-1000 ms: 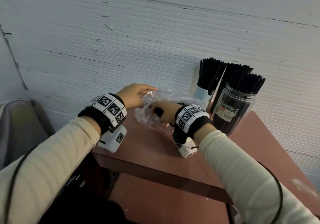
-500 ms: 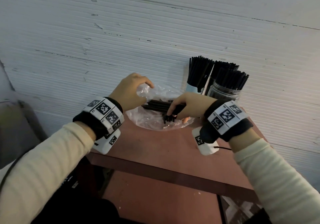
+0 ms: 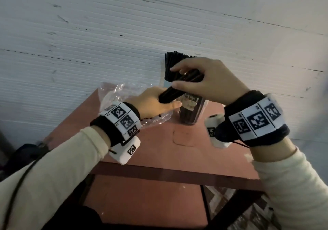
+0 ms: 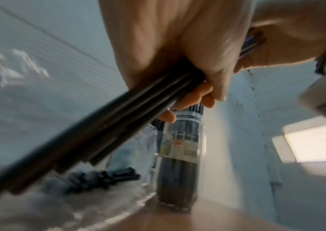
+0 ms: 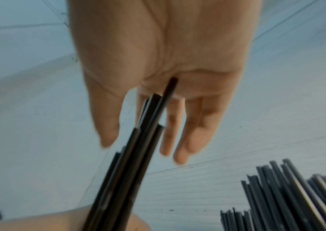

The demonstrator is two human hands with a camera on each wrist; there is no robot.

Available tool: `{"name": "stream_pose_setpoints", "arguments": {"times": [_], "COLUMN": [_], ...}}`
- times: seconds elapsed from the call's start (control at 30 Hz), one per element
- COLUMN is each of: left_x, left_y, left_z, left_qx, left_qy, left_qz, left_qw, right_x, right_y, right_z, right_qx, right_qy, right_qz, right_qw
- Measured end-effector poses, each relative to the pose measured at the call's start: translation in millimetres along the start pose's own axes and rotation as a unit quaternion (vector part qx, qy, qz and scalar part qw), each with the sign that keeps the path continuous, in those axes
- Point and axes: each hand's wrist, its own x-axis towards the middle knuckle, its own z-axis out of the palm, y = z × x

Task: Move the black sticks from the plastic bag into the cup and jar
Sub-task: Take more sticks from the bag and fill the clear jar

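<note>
PROGRESS partway | bundle of black sticks [image 3: 168,95] clamped in left hand [image 3: 152,103] fingers, ends butted against right hand [image 3: 213,80], fingers straight | jar [image 3: 190,114], 3 o'clock of plastic bag [image 3: 117,94], well stocked | loose sticks [image 4: 108,177] left in bag

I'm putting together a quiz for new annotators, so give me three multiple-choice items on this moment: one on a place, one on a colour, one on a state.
1. Where is the plastic bag?
A) on the floor
B) on the table, left of the jar
C) hanging from a hook

2. What colour is the table?
A) reddish brown
B) white
C) green

3. What is the left hand doing?
A) lying flat on the table
B) lifting the jar
C) gripping a bundle of black sticks

Answers:
1. B, since the head view shows the bag crumpled on the table beside the jar.
2. A, since its bare top shows reddish brown.
3. C, since the left wrist view shows the fingers curled round the bundle.
</note>
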Motion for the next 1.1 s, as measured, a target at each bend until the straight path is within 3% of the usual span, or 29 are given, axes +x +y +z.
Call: {"name": "stream_pose_setpoints", "arguments": {"times": [0.07,0.17,0.23,0.33,0.4,0.63,0.8,0.9,1.0,1.1], "left_x": [4.2,8.3,8.6,10.3,11.7,16.2,17.6,18.2,15.8,11.7], "left_y": [4.9,8.2,7.6,0.7,-4.6,-9.5,-23.4,-22.8,-10.3,8.1], "left_z": [12.3,29.9,38.8,44.9,46.6,49.2,48.1,47.9,41.0,25.9], "left_qx": [-0.063,-0.126,-0.161,-0.197,-0.201,-0.176,-0.117,-0.095,-0.116,-0.136], "left_qy": [0.016,0.008,-0.007,-0.040,-0.056,-0.089,-0.176,-0.149,-0.121,-0.155], "left_qz": [0.002,0.002,-0.015,-0.044,-0.059,-0.103,-0.115,-0.128,-0.108,-0.068], "left_qw": [0.998,0.992,0.987,0.979,0.976,0.975,0.971,0.976,0.980,0.976], "right_x": [3.0,8.5,9.6,10.8,10.6,13.8,12.4,9.6,1.1,-11.2], "right_y": [1.3,1.9,3.7,12.4,17.8,21.3,24.8,21.4,19.8,20.4], "right_z": [2.0,16.6,27.7,44.4,52.2,54.1,51.9,45.3,32.0,19.5], "right_qx": [-0.017,0.018,0.040,0.022,0.021,0.064,0.052,0.084,0.142,0.172], "right_qy": [0.127,0.196,0.171,0.063,0.045,0.118,0.073,0.107,0.189,0.199], "right_qz": [-0.018,-0.062,-0.066,-0.049,-0.046,-0.059,-0.033,-0.026,0.015,0.056], "right_qw": [0.992,0.978,0.982,0.997,0.998,0.989,0.995,0.990,0.972,0.963]}}
